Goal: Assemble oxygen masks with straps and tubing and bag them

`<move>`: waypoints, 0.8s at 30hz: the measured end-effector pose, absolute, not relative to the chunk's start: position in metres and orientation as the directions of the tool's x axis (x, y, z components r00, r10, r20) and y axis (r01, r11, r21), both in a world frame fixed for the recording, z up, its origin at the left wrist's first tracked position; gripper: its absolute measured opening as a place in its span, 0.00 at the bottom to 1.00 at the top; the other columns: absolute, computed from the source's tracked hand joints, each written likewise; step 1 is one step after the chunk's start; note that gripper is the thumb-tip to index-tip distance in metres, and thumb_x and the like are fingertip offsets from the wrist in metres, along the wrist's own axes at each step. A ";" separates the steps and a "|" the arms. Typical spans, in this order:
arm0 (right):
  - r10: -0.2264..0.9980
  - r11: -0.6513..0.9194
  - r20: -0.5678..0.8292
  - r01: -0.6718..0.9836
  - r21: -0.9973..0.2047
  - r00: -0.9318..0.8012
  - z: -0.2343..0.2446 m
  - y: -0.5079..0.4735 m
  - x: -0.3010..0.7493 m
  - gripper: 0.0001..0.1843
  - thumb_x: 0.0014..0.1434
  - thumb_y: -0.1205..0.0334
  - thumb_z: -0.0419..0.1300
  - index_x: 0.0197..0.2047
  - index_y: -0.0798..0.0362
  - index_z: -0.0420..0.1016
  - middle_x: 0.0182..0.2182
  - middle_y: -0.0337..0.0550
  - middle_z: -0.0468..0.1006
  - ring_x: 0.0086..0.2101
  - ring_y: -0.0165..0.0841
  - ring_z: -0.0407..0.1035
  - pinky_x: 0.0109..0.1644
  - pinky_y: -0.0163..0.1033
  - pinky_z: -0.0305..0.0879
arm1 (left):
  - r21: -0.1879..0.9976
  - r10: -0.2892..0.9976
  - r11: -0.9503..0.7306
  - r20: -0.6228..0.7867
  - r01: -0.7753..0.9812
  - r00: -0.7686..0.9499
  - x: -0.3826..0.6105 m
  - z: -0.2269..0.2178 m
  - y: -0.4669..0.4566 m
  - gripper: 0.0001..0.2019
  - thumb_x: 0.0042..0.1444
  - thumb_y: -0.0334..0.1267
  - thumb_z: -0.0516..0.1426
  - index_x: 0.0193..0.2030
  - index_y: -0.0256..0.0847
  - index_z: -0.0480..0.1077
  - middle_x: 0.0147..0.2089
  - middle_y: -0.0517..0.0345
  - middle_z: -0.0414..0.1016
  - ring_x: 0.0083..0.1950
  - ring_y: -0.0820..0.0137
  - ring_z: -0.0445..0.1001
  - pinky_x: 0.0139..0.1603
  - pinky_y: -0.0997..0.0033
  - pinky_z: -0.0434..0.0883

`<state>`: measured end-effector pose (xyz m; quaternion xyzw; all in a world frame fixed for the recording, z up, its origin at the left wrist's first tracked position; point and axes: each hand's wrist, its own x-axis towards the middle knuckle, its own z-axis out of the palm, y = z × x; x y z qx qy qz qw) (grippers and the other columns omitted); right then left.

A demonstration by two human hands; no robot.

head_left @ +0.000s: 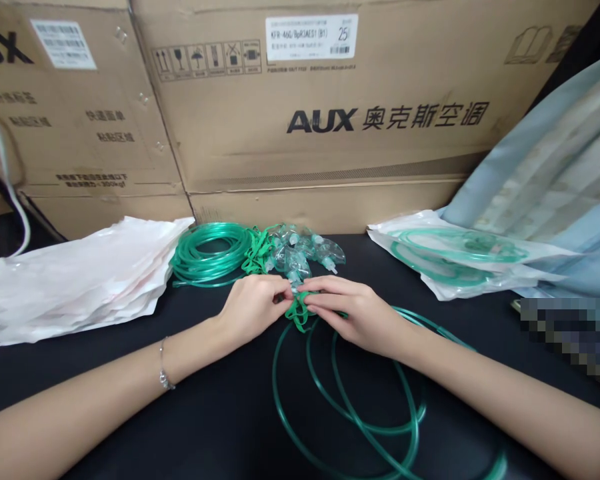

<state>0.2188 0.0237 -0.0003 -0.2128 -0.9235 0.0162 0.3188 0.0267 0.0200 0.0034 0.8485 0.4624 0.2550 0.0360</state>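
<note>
Head view: a clear mask (pixel 299 261) lies toward the far middle of the black table (pixel 215 420), with both hands meeting at its near end.
The left hand (pixel 255 301) keeps thumb and forefinger narrow by the small connector (pixel 295 289); the right hand (pixel 363 315) brings its fingers close over the green strap (pixel 297 317). What either set of tips pinches is hidden; I cannot tell. Good handling here would mean a steady left, a light right, and the strap clear of the connector. Loose tubing (pixel 279 393) loops nearer and rightward, passing the right forearm, so best leave it slack. Beyond: a tubing coil (pixel 211 255) and white packets (pixel 75 277) left, more masks (pixel 326 251) farther, bagged tubing (pixel 460 250) right.
</note>
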 end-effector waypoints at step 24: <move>0.362 0.912 0.564 0.406 -0.051 -0.742 -0.006 0.023 0.225 0.18 0.59 0.62 0.53 0.53 0.53 0.68 0.43 0.43 0.76 0.48 0.36 0.65 0.43 0.42 0.72 | 0.411 0.757 -0.642 0.472 0.647 0.451 0.021 -0.007 0.026 0.05 0.52 0.33 0.57 0.31 0.40 0.76 0.28 0.59 0.77 0.29 0.71 0.73 0.32 0.73 0.68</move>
